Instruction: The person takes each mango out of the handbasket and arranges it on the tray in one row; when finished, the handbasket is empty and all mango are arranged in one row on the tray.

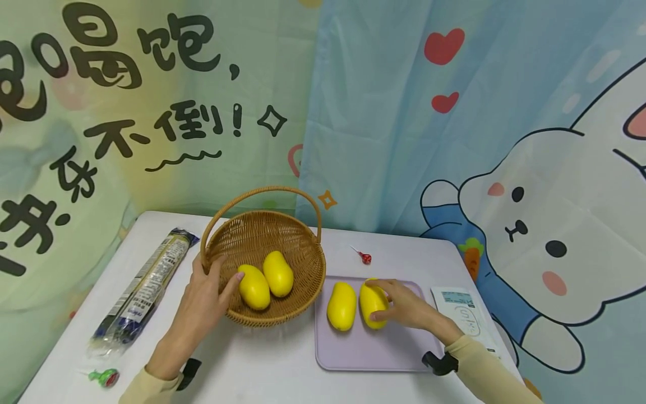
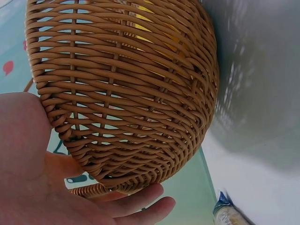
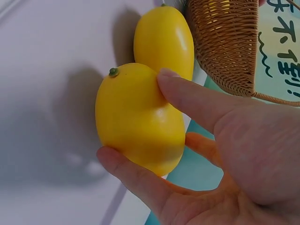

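A brown wicker basket (image 1: 298, 247) with an arched handle stands on the white table, tipped toward me. Two yellow mangoes (image 1: 254, 287) lie inside it. My left hand (image 1: 204, 300) holds the basket's left rim, thumb over the edge and fingers on the outside, as the wicker wall (image 2: 136, 89) in the left wrist view shows. On a lilac tray (image 1: 363, 353) are two more mangoes side by side. My right hand (image 1: 404, 306) grips the right-hand mango (image 3: 136, 117) between thumb and fingers, while the left-hand mango (image 1: 341, 306) lies untouched beside it.
At the left lies a long clear plastic package (image 1: 148, 289) with dark ends. A green-and-red wrapped lollipop (image 1: 106, 377) is near the front left. Behind the tray lies a red lollipop (image 1: 365, 258). A white flat box (image 1: 466, 314) sits right of the tray. Printed curtains hang behind.
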Motion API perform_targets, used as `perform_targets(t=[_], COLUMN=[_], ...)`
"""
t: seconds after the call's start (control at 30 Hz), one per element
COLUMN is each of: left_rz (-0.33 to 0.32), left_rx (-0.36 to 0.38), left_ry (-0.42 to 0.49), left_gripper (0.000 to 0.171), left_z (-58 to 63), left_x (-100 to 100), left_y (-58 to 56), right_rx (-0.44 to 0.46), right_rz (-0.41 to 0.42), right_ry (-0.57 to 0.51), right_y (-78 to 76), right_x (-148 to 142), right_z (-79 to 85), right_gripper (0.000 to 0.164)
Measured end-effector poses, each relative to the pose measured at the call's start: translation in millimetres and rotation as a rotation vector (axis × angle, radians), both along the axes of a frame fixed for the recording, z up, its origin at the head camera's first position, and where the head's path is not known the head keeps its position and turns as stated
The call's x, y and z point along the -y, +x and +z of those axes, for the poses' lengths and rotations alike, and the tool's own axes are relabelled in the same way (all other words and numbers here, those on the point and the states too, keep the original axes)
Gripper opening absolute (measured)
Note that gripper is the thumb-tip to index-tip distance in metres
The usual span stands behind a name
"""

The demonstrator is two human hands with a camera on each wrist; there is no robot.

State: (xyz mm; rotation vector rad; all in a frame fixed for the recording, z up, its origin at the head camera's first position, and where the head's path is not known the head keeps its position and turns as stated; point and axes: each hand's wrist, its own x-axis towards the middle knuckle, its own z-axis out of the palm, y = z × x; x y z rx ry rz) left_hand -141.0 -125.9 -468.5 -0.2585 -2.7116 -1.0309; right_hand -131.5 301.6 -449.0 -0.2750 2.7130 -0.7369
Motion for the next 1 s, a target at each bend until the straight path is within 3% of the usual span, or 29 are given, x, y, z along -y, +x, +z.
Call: perform_targets(t=[0.4, 1.0], left_rz=[-0.003, -0.003], left_rx=[-0.010, 0.004], left_ry=[-0.001, -0.002], left_gripper=[0.063, 0.063], left_z=[0.9, 0.8], left_x=[0.5, 0.6], left_y=[0.1, -1.0], right_rx=[0.017, -0.010], right_rz=[0.008, 0.012], right_ry=[-0.015, -0.018], right_y=[-1.7, 2.7], right_x=[7.8, 10.4], right_z=[-15.4, -15.9], right_gripper=[0.073, 0.077])
